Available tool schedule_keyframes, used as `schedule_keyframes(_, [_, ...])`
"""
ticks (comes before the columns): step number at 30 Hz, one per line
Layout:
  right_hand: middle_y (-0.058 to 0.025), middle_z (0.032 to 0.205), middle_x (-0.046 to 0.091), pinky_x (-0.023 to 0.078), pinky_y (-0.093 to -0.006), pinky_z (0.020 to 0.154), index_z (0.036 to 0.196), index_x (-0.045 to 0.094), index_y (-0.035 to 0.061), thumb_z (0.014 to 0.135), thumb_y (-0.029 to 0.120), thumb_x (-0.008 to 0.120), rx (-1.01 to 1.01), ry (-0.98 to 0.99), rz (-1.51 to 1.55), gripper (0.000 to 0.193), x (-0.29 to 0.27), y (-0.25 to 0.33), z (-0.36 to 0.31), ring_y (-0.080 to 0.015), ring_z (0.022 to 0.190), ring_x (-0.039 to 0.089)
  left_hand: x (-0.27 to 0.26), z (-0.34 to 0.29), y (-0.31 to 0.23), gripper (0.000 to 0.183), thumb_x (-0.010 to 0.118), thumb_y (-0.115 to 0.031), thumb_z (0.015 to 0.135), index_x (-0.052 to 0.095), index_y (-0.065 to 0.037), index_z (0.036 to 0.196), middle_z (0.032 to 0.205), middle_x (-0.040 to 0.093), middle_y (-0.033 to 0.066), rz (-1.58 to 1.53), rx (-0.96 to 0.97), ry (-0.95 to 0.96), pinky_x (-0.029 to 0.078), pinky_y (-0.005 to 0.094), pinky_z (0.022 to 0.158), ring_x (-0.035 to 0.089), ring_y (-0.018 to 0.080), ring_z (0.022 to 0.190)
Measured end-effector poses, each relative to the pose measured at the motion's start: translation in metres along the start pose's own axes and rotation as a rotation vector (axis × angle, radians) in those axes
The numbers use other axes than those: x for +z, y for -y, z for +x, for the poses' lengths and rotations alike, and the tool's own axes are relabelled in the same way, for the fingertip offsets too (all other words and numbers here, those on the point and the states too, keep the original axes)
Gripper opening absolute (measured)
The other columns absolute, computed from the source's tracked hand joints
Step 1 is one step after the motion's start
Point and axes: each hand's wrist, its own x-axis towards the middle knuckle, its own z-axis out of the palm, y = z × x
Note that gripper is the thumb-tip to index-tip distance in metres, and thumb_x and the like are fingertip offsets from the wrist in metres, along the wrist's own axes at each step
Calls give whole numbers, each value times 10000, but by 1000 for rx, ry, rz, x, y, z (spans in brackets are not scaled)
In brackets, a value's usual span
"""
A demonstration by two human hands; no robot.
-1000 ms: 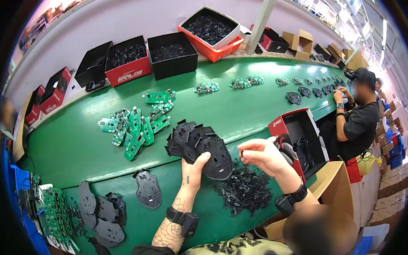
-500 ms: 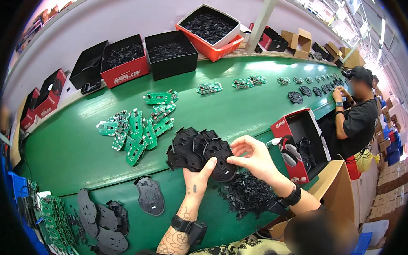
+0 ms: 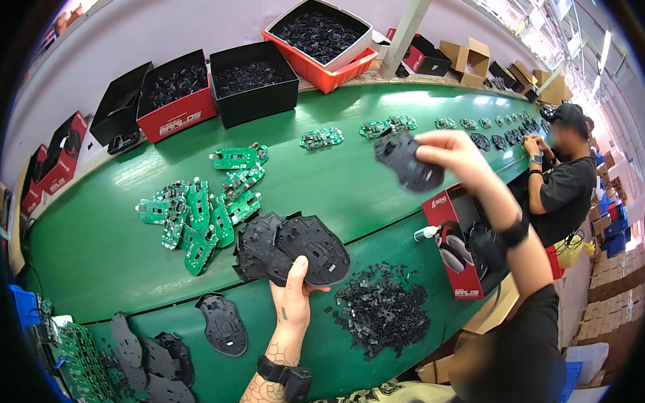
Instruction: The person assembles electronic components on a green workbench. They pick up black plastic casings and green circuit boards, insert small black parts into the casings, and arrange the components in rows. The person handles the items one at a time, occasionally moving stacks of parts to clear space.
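Note:
My left hand (image 3: 290, 303) grips a fanned stack of black plastic mouse base shells (image 3: 312, 249), thumb on top, above the near part of the green table. Out over the belt, my right hand (image 3: 453, 153) pinches a single mouse base shell (image 3: 403, 162) by its edge, slightly blurred. Left of the stack lies a heap of green circuit boards (image 3: 198, 211). One more mouse shell (image 3: 221, 324) rests on the table beside my left forearm. A loose pile of small black plastic parts (image 3: 382, 310) spreads to the right of the stack.
Boxes of black parts (image 3: 177, 90) line the far edge, beside an orange-red bin (image 3: 330, 77). Circuit boards (image 3: 321, 138) sit spaced along the belt. A red box (image 3: 443, 213) holding headphones stands at right, near a co-worker (image 3: 562, 167). Flat black pieces (image 3: 164, 359) lie near left.
My right hand has left the stack and moved up and right with one mouse base shell. My left hand has shifted slightly left and down with the rest.

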Motion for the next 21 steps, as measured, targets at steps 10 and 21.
schedule_keyframes(10, [-50,898,699,486,-262,767,1000,710,-19,767,160,754,108,-17,-496,297,-124,-151,100,-103,807,611,-6,0,-3,310,584,-216,893,562,9,1105,900,657,106,7,-2,68,546,322,532,651,195,703])
schedule_keyframes(21, [-73,898,724,500,-271,808,1016,719,15,808,180,706,-115,-185,-710,266,-103,-91,74,-130,822,655,-3,0,-6,298,585,-211,909,561,6,1112,897,656,106,-35,-25,89,543,325,552,646,194,691])
